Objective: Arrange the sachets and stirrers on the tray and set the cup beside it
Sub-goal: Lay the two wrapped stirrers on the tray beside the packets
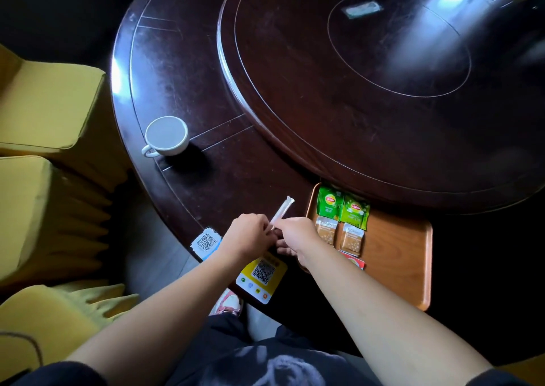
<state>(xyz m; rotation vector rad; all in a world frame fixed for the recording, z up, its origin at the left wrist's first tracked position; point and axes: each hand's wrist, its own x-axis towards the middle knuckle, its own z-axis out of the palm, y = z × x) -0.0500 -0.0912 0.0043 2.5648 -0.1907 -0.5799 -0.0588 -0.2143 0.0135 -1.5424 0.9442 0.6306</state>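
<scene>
A wrapped white stirrer [281, 210] sticks up and away from between my two hands, just left of the wooden tray [395, 247]. My left hand [250, 235] and my right hand [298, 233] both pinch its near end. On the tray's left part lie two green tea sachets [342, 208], two tan sachets [339, 233] below them, and a red sachet [354, 261] partly hidden by my right forearm. A white cup [166, 135] with its handle toward me stands apart on the dark table, far left of the tray.
A raised dark turntable [368, 75] fills the middle of the round table and overhangs the tray's far edge. Two QR code cards [264, 273] lie at the table's near edge. Yellow-covered chairs [50, 155] stand to the left.
</scene>
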